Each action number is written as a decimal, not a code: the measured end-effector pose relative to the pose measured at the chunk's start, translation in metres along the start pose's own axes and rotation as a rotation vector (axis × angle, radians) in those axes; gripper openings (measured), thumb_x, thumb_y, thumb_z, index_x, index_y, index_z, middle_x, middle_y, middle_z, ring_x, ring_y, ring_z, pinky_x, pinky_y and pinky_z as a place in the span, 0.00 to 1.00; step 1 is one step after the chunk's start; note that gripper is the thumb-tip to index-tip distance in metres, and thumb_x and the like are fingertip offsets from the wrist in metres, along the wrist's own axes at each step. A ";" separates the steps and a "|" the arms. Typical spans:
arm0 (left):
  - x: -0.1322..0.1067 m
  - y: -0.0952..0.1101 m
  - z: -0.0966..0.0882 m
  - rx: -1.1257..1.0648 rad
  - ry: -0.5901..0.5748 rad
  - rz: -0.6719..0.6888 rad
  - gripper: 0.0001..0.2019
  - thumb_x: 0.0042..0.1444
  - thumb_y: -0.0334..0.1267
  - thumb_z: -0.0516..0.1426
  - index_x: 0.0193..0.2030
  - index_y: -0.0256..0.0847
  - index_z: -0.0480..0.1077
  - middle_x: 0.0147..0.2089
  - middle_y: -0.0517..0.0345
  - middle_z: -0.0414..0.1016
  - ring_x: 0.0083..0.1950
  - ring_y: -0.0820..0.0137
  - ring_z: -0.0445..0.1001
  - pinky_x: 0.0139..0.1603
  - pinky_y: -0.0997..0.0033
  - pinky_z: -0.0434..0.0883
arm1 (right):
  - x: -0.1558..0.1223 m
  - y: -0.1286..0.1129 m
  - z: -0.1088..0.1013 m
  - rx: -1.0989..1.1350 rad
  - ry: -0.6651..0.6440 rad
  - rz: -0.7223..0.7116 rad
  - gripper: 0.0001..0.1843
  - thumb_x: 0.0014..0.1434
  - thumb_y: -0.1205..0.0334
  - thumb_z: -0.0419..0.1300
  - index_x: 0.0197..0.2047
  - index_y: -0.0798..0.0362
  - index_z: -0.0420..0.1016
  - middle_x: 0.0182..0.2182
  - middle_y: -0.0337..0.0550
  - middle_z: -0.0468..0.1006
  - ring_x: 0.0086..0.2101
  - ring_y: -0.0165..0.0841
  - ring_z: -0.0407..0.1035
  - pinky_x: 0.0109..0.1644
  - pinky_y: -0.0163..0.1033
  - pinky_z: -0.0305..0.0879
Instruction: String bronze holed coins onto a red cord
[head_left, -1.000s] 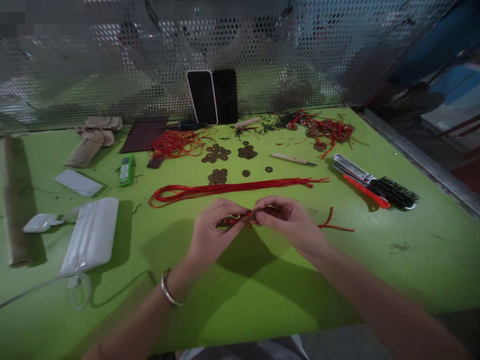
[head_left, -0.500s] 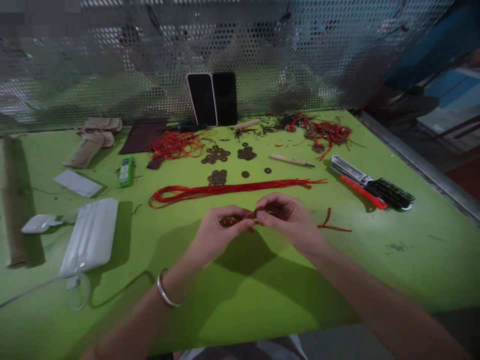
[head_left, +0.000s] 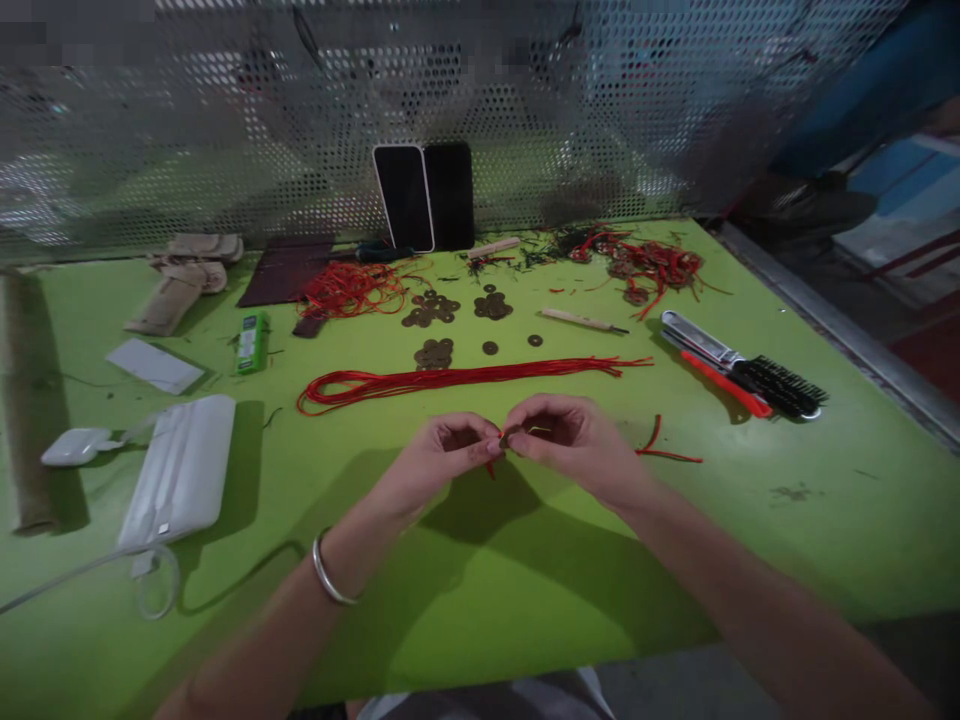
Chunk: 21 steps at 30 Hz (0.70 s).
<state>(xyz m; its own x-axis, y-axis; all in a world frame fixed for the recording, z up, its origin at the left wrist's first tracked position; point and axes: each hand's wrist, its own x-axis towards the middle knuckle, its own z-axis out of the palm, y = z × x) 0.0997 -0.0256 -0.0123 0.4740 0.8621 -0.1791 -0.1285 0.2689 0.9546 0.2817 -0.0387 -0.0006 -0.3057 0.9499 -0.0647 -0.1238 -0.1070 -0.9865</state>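
My left hand and my right hand meet over the green table, fingertips pinched together on a short piece of red cord. A small dark thing sits in the pinch; I cannot make it out. A silver bangle circles my left wrist. Just beyond my hands lies a long bundle of red cords. Small piles of brown holed coins lie behind it. A loose red cord scrap rests right of my right hand.
Two dark phones lean on the perforated metal screen. A black brush, red-handled tool and metal tool lie at right. White power bank, charger and cable sit at left, beside a rolled mat. Tangled red cords at back.
The red cord piece that showed in my left fingers is now mostly tucked into the pinch. Both hands stay at the same spot, fingertips drawn closer together.
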 end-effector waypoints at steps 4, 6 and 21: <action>-0.001 0.000 0.002 0.056 0.053 0.091 0.08 0.46 0.39 0.67 0.31 0.39 0.76 0.29 0.57 0.78 0.28 0.74 0.75 0.32 0.73 0.75 | 0.000 -0.002 -0.002 0.007 0.006 0.025 0.08 0.47 0.60 0.69 0.33 0.50 0.80 0.31 0.39 0.79 0.32 0.29 0.72 0.41 0.38 0.70; -0.003 -0.001 0.004 0.177 0.113 0.182 0.06 0.48 0.37 0.65 0.32 0.39 0.76 0.30 0.56 0.78 0.29 0.72 0.75 0.31 0.72 0.76 | 0.001 -0.002 -0.004 0.024 -0.012 0.049 0.09 0.48 0.59 0.68 0.35 0.50 0.80 0.30 0.40 0.79 0.31 0.29 0.72 0.40 0.38 0.71; -0.008 -0.005 0.006 0.635 0.379 0.603 0.07 0.48 0.28 0.63 0.33 0.43 0.76 0.31 0.60 0.77 0.34 0.72 0.74 0.30 0.75 0.75 | -0.003 0.002 0.000 -0.026 0.054 -0.068 0.09 0.53 0.60 0.66 0.39 0.50 0.76 0.33 0.39 0.78 0.35 0.28 0.73 0.41 0.35 0.72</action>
<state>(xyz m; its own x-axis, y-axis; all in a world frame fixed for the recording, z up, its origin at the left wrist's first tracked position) 0.1013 -0.0362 -0.0139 0.1540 0.8914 0.4263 0.2912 -0.4533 0.8425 0.2825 -0.0416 -0.0025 -0.2464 0.9692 -0.0042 -0.1176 -0.0342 -0.9925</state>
